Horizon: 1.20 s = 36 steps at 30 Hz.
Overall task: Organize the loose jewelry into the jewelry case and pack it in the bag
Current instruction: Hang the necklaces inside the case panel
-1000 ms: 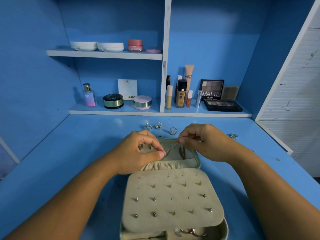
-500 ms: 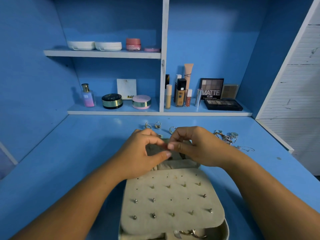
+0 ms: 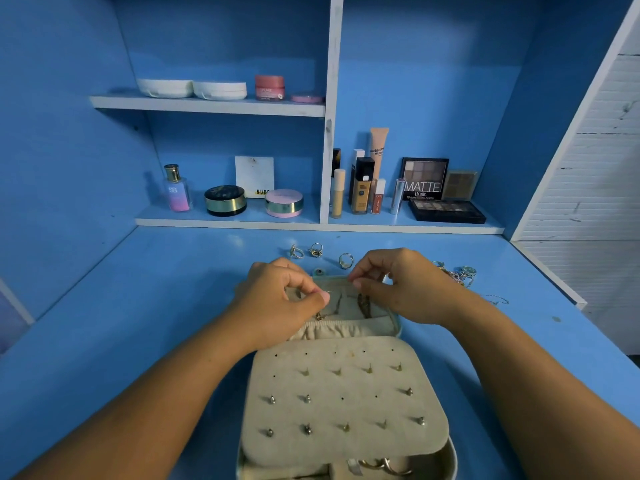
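Jewelry case (image 3: 452,457) lies open on the blue table (image 3: 138,306), centre-near, right in front of me. Near half is covered by a beige, velvety earring panel (image 3: 343,386) w/ rounded corners, rows of pinholes & small metal studs (image 3: 307,398). Far half is the lid (image 3: 381,311): a gathered fabric pocket (image 3: 332,330), dark chains (image 3: 363,303) hanging above it. L hand (image 3: 277,306) & R hand (image 3: 401,289) hover over the lid, each w/ a tight thumb-and-forefinger grip on a thin chain (image 3: 337,292), barely visible btw them. Hands block part of the lid. Behind them: three metal rings (image 3: 345,260) on the table, plus a tangled jewelry heap (image 3: 457,271) near my R wrist. Shelf (image 3: 311,221) at the back carries cosmetics, incl. a MATTE palette (image 3: 424,178).
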Motion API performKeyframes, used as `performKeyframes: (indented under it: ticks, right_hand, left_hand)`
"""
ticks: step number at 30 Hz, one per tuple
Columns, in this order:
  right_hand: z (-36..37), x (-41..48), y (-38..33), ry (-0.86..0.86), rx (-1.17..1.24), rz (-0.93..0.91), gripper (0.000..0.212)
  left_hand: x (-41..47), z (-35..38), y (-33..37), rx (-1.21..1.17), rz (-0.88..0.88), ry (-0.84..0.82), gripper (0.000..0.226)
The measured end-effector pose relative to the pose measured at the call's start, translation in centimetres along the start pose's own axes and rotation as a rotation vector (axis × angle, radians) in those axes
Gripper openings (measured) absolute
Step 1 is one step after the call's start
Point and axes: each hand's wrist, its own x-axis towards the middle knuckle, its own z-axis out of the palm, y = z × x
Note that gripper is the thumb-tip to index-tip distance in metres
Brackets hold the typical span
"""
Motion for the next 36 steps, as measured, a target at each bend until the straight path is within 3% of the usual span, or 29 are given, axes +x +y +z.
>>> performKeyframes:
  ticks: [2, 5, 11, 18, 24, 25, 30, 36]
  right_hand:
    - [0.7, 0.4, -0.2, 0.052, -0.043, 0.019, 0.004]
    - [1.2, 0.9, -0.5, 0.096, -0.137, 0.043, 0.005]
    - [1.7, 1.6, -1.3, 0.118, -0.236, 0.15, 0.015]
    - [1.5, 2.1, -2.2, 0.17, -0.181, 0.302, 0.031]
    - [1.9, 2.1, -2.8, 0.13, -0.187, 0.251, 0.004]
    - [1.9, 2.1, -2.9, 0.112, -0.196, 0.248, 0.008]
    - [1.6, 1.7, -3.3, 0.066, -0.219, 0.221, 0.023]
    - [1.8, 1.5, -3.1, 0.133, -0.252, 0.169, 0.016]
  left_hand:
    - [0.0, 0.1, -0.1, 0.019, 0.005, -0.012, 0.027]
    - [-0.1, 0.0, 0.0, 0.065, 0.02, -0.013, 0.006]
    - [-0.1, 0.2, 0.0, 0.119, 0.02, -0.01, 0.017]
    - [-0.1, 0.3, 0.1, 0.135, 0.028, -0.005, 0.021]
    - [0.1, 0.2, -0.3, 0.138, 0.059, -0.011, 0.011]
    - [0.1, 0.0, -0.4, 0.125, 0.064, -0.007, 0.011]
    - [0.5, -0.9, -1.1, 0.131, 0.062, 0.031, 0.035]
    - [0.6, -1.6, -1.7, 0.217, 0.078, -0.193, 0.068]
